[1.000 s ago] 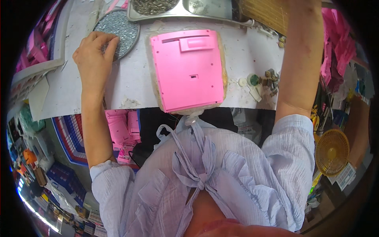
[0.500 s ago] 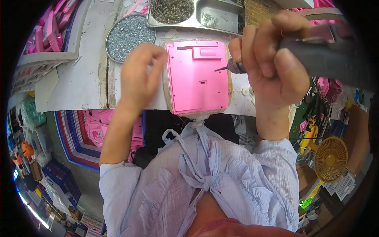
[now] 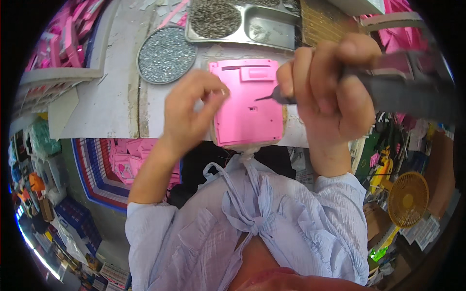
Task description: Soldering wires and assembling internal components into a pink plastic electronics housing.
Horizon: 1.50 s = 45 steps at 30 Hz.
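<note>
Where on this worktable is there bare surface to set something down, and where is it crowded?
Free: the pale tabletop left of the left hand, below the round dish of small metal parts and beside the white board.

Crowded: the middle, where the pink plastic panel lies under the right hand and its power screwdriver, and the far edge with the steel tray.

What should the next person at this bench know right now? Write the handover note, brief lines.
Left hand: fingers pinched together beside the pink plastic panel; whether it holds a screw is too small to tell.
Right hand: gripping a powered screwdriver, tip on a hole near the panel's middle.
Panel lies flat at the table's near edge.
Round dish of screws and metal tray sit behind it.
Screws already driven: cannot tell.
</note>
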### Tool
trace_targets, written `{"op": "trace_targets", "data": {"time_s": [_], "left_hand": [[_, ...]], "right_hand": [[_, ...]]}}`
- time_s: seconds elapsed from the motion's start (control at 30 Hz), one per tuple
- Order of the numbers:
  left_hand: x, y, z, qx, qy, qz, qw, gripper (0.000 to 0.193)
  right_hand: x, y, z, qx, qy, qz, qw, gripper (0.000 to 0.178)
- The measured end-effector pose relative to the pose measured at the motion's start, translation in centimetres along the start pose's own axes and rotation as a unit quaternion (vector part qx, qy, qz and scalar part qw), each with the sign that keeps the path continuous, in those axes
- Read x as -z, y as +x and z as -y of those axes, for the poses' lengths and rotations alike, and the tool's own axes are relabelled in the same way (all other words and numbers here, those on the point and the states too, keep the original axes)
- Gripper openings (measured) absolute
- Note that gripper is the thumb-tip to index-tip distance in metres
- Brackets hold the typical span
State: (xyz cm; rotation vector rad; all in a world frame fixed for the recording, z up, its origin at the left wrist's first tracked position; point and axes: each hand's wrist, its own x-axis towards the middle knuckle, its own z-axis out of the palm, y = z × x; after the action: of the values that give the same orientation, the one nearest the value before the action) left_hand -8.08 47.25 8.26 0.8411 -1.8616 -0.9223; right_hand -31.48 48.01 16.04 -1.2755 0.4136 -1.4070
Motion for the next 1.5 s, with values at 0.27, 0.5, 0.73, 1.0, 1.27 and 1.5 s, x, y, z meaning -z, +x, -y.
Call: {"op": "trace_targets", "data": {"time_s": [0.27,0.5,0.73,1.0,1.27,1.5], "left_hand": [[-2.6,-0.8,-2.8,-0.108,0.093,0.046,0.989,0.015],[-2.2,0.2,-3.1,-0.164,0.179,0.177,0.954,0.018],[-2.7,1.0,-4.0,-0.145,0.148,0.191,0.959,0.017],[-2.8,1.1,-3.5,-0.151,0.150,0.213,0.954,0.018],[-3.0,0.7,-3.8,-0.178,0.168,0.244,0.938,0.016],[-2.4,0.5,-2.4,-0.073,0.130,0.175,0.973,0.017]], "right_hand": [[-1.4,-1.3,3.4,-0.031,-0.038,0.078,0.996,0.027],[-1.5,-2.3,2.2,-0.002,-0.005,0.035,0.999,0.027],[-2.1,-3.5,1.8,-0.021,0.010,0.006,1.000,0.027],[-2.3,-3.9,1.1,-0.043,-0.013,-0.020,0.999,0.027],[-2.5,-5.1,0.9,-0.071,-0.064,-0.050,0.994,0.028],[-0.2,-8.8,0.9,-0.059,-0.053,-0.055,0.995,0.029]]}}
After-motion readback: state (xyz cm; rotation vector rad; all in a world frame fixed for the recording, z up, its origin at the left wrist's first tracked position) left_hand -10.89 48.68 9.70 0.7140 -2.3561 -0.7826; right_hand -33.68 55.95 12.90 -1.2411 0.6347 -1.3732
